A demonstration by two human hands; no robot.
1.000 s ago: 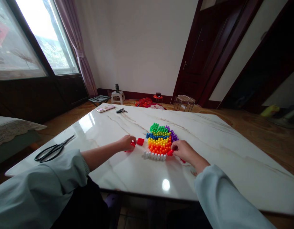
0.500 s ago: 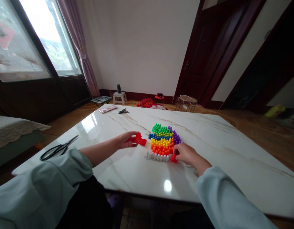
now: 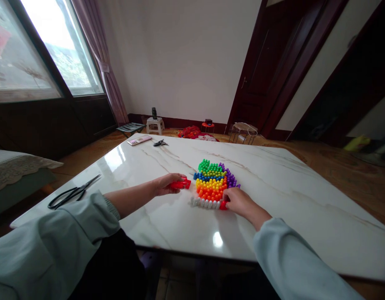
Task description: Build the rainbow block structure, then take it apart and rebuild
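Small knobbly plastic pieces (image 3: 211, 180) lie grouped by colour on the table: green, purple, olive, blue, yellow, orange and white. Left of the group, my left hand (image 3: 167, 184) is closed around red plastic pieces (image 3: 184, 184), which stick out past its fingertips. At the group's near right corner, my right hand (image 3: 240, 201) pinches a red piece (image 3: 223, 205), just beside the end of the row of white pieces (image 3: 205, 203). The fingers cover part of that red piece, and its exact shape cannot be made out.
On the marble-patterned table (image 3: 292, 208), black-handled scissors (image 3: 74, 194) lie at the left. A phone (image 3: 139, 140) and small dark pliers (image 3: 160, 143) rest near the far left edge. Stools (image 3: 155, 125) and a red heap (image 3: 191, 132) stand beyond the table.
My right hand has shifted slightly left with its red piece, closer to the white row. The red pieces in my left hand have turned and now lie flatter.
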